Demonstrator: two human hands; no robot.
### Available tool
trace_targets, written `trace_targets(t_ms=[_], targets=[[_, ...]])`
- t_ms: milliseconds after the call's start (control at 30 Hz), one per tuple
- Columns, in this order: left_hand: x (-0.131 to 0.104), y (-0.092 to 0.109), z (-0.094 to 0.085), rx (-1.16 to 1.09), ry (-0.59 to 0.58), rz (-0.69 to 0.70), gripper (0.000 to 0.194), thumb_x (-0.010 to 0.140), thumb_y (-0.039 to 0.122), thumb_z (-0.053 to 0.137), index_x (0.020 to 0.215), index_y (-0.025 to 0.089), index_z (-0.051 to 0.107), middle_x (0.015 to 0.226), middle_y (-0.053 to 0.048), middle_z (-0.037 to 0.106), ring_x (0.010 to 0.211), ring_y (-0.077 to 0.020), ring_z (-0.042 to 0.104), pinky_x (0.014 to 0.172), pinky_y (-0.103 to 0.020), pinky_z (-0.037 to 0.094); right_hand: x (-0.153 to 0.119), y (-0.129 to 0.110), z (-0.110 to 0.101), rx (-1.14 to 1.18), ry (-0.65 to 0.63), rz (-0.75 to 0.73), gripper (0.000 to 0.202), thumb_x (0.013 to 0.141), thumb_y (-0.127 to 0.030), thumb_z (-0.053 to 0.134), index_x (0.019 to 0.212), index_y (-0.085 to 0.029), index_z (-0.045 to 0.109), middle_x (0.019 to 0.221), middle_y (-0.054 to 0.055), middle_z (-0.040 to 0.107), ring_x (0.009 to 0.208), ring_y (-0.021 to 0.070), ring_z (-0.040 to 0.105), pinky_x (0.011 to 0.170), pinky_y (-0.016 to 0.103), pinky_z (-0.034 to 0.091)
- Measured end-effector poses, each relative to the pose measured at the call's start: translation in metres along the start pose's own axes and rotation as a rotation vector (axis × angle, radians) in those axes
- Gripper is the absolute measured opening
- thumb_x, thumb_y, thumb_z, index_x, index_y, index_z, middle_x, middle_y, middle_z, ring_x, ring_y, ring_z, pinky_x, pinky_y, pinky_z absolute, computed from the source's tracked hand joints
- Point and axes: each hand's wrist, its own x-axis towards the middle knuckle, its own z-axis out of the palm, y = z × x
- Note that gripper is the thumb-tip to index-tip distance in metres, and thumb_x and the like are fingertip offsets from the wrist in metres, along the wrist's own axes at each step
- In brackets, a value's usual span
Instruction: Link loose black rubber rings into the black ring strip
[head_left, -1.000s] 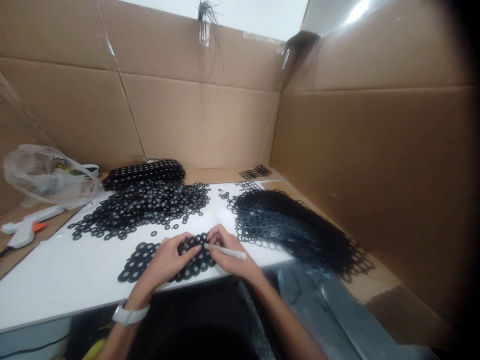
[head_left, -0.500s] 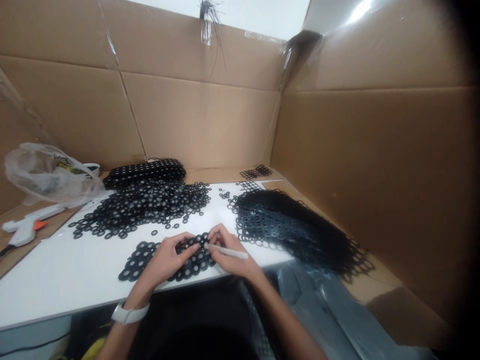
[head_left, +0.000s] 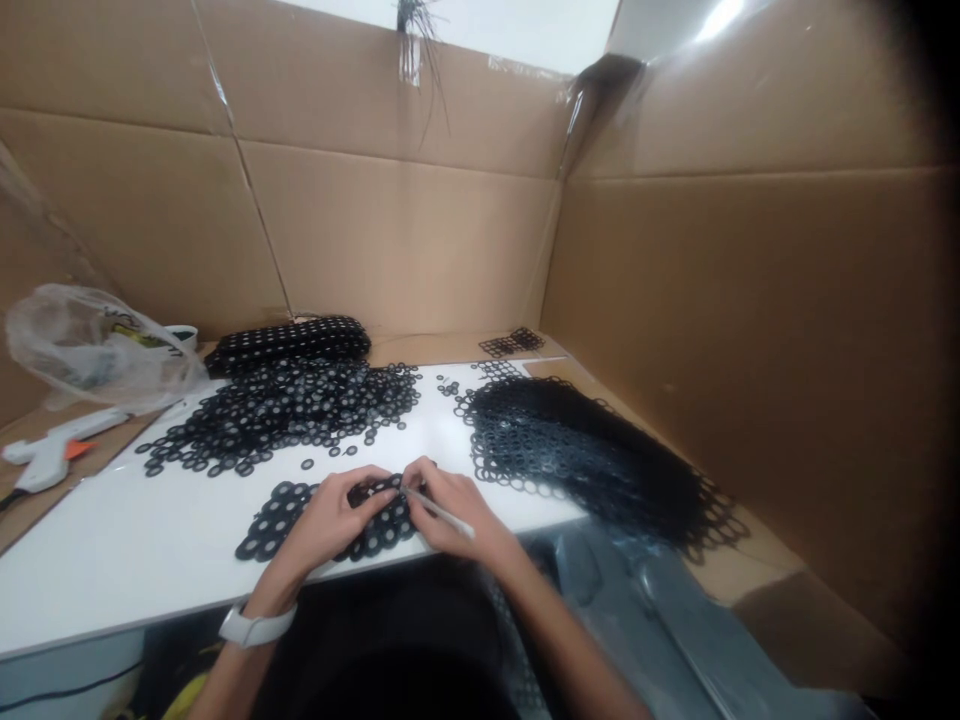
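A panel of joined black rings [head_left: 276,515] lies at the front edge of the white table, its holes showing pale. My left hand [head_left: 330,515] is closed on the panel's upper edge, thumb and forefinger pinching it. Close beside it, my right hand [head_left: 457,508] is closed around a slim white pen-like tool [head_left: 444,514]. The tool's tip meets the rings next to my left thumb; the exact contact there is too small to make out. Fingers cover part of the panel's right side.
Loose black rings [head_left: 300,400] are heaped at the back left, before a black dotted roll [head_left: 292,340]. A pile of black ring mesh [head_left: 570,450] lies right. At far left are a white glue gun [head_left: 52,455] and plastic bag [head_left: 90,350]. Cardboard walls [head_left: 405,230] surround the table.
My right hand has moved a little left, closer to my left hand, and the white tool's rear end has swung left and down. My left hand holds nearly the same place.
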Motion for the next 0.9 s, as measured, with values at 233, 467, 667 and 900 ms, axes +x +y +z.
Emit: trace_targets(t_ms=[233,467,667,900], targets=[[-0.001,-0.003,0.000,0.043,0.025,-0.012,0.037,0.096,0.056,0.068,0.113,0.025,0.078,0.116,-0.005,0.081,0.113,-0.0307,0.072,0.105,-0.040,0.055,0.000,-0.001,-0.001,0.030,0.014,0.000,0.019,0.097,-0.018,0.057,0.114,-0.028,0.057,0.105,-0.002,0.073,0.088,0.0183,0.069,0.078,0.026,0.044],[0.001,-0.006,0.001,0.159,0.038,0.009,0.036,0.099,0.054,0.062,0.113,0.023,0.075,0.103,-0.005,0.081,0.103,-0.0305,0.073,0.102,-0.041,0.053,0.001,0.001,-0.010,0.284,0.010,0.041,0.009,0.098,-0.028,0.069,0.105,-0.024,0.065,0.093,-0.003,0.072,0.081,0.0145,0.065,0.075,0.023,0.045],[0.000,-0.005,0.001,0.229,0.024,-0.042,0.046,0.100,0.061,0.055,0.119,0.024,0.075,0.095,-0.005,0.079,0.077,-0.0272,0.069,0.088,-0.041,0.054,0.003,0.001,-0.010,0.406,0.013,0.071,0.015,0.099,-0.037,0.072,0.098,-0.022,0.072,0.093,-0.001,0.076,0.086,0.0171,0.069,0.078,0.025,0.048],[-0.001,-0.009,0.003,0.222,0.077,-0.069,0.047,0.097,0.060,0.056,0.123,0.025,0.075,0.125,-0.008,0.078,0.120,-0.0378,0.066,0.111,-0.051,0.045,0.003,0.001,-0.009,0.380,0.076,0.087,0.030,0.108,-0.042,0.058,0.088,-0.020,0.068,0.082,-0.001,0.071,0.077,0.0158,0.063,0.073,0.026,0.045]])
